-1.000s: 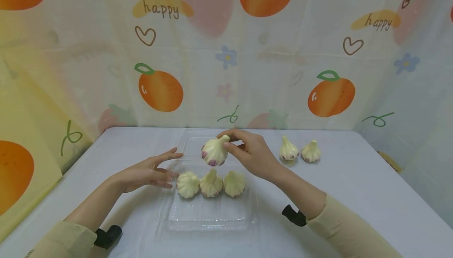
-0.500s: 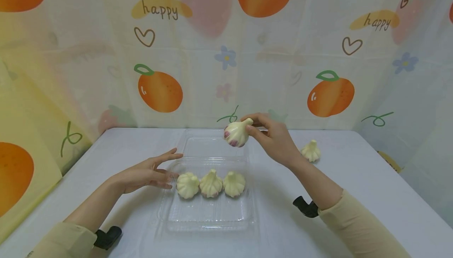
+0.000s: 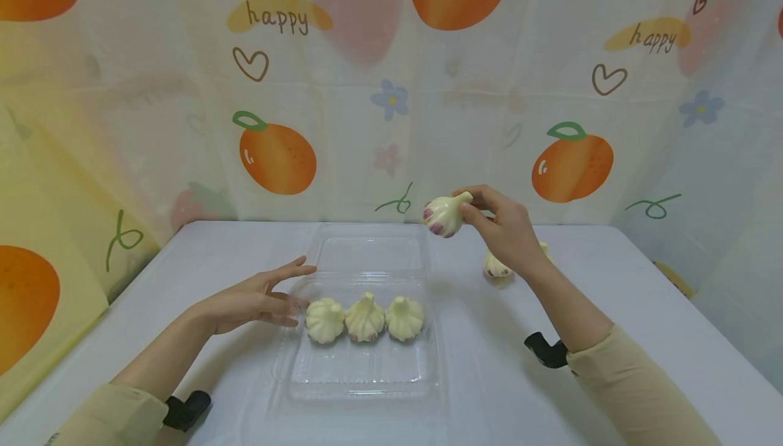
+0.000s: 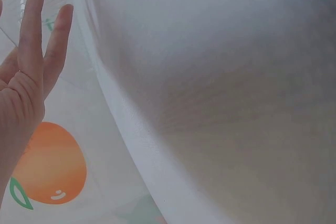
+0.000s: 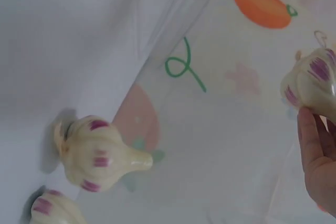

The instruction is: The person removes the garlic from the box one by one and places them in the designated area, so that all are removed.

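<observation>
Head: garlic (image 3: 443,217) before "happy" backdrop (image 3: 345,116)

Head camera: is looking forward and down from the person's side of the white table (image 3: 489,398), facing the printed backdrop (image 3: 453,153) and taking in both hands from farthest off. Left-wrist camera: is looking close past the left hand (image 4: 31,66), which is lying along the left edge; tabletop is filling most of the frame (the printed orange (image 4: 52,163) is showing leaf-end down, so this view is tipped over). Right-wrist camera: is looking sideways-turned across the table's far edge to the backdrop, with the right hand (image 5: 319,163) near at the right edge. Shared, head and right wrist: both are showing the held garlic bulb (image 5: 313,84). Shared, head and left wrist: both are catching the left hand.
</observation>
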Available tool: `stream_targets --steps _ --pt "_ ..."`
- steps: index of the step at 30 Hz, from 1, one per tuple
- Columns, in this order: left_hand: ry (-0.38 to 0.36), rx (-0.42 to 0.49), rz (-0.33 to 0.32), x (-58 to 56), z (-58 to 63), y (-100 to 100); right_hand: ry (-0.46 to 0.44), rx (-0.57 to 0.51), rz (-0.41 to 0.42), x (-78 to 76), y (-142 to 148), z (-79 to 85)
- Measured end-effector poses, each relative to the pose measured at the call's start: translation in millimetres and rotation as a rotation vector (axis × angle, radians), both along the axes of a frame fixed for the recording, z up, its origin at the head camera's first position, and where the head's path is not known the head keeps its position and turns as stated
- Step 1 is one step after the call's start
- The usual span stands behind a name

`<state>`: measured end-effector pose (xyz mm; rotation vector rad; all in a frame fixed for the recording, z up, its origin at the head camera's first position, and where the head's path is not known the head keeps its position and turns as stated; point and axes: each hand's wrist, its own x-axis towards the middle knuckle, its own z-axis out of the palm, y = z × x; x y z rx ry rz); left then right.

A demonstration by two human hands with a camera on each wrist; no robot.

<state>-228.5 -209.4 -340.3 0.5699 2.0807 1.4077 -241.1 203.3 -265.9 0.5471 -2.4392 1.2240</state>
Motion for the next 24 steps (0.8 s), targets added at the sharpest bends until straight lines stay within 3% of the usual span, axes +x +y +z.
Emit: stream_targets --steps 13,24 --pt "-0.002 -0.003 0.009 0.6 -1.3 -1 -0.043 0.012 -0.126 -9.9 35 -14.5" --pt "0.002 -0.001 0.001 -1.6 -2.4 0 0.002 0.004 -0.295 -13.5 82 -13.1"
